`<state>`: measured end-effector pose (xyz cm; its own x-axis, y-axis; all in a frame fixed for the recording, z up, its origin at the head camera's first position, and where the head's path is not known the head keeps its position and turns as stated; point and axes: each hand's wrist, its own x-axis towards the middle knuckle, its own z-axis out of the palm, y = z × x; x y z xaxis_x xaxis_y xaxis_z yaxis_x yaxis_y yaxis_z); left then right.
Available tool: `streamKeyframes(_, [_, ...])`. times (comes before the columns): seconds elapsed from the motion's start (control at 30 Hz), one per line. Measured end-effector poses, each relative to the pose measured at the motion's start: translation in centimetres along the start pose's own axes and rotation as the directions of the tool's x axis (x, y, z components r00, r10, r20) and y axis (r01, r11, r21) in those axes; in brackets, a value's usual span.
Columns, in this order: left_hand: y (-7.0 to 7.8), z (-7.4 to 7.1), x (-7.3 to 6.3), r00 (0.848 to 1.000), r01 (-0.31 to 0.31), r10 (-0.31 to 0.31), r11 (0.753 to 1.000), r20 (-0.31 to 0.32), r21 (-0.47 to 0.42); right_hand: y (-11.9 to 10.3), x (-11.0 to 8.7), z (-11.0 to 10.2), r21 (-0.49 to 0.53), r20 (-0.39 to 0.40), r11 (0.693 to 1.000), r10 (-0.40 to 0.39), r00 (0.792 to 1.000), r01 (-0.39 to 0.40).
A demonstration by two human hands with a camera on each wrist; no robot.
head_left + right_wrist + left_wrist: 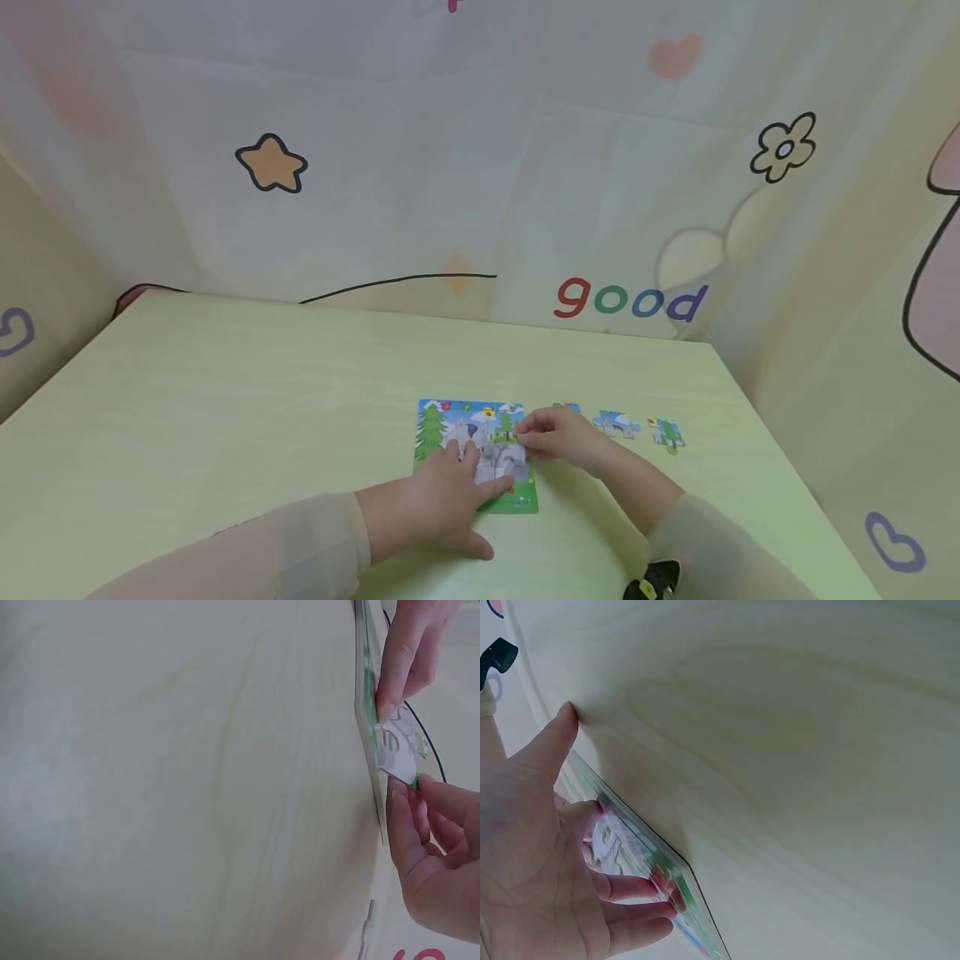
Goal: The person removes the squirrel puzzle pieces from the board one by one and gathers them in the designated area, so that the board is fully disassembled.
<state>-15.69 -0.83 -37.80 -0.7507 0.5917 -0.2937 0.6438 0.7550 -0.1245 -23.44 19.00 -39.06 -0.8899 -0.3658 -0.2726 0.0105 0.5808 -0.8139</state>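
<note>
A jigsaw puzzle board (430, 429) with trees, sky and a grey animal lies flat on the table. My left hand (446, 500) rests on it with spread, straight fingers, the thumb out over the tabletop. At the board's right edge my right hand (566, 437) pinches a puzzle piece between thumb and fingers. In the right wrist view this puzzle piece (399, 754) is grey-white with a bit of green, tilted up over the board's edge, and a left fingertip (386, 712) is right at its other end.
To the right of the board lie loose puzzle pieces: one partly behind the right hand (567, 407), a blue and grey piece (617, 424) and a green tree piece (667, 434). A printed cloth (480, 167) hangs behind the pale table (262, 400).
</note>
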Motion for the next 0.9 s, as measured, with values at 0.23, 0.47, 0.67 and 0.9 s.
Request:
streamKeyframes(0.23, [0.1, 0.7, -0.4, 0.999, 0.028, -0.028, 1.0, 0.017, -0.002, 0.5, 0.5, 0.2, 0.121, -0.06, 0.989, 0.097, 0.993, -0.089])
streamKeyframes(0.47, [0.2, 0.6, 0.1, 1.0, 0.006, -0.006, 1.0, -0.017, 0.009, 0.5, -0.7, -0.9, 0.128, -0.105, 0.987, 0.116, 0.988, -0.102])
streamKeyframes(0.67, [0.1, 0.2, 0.4, 1.0, 0.0, 0.0, 1.0, 0.004, -0.007, 1.2, -1.9, -1.9, 0.117, -0.083, 0.991, 0.082, 0.993, -0.072])
streamKeyframes(0.9, [0.1, 0.3, 0.3, 1.0, 0.008, -0.008, 1.0, 0.003, -0.008, 1.9, -3.0, -3.3, 0.131, -0.055, 0.991, 0.016, 0.998, -0.009])
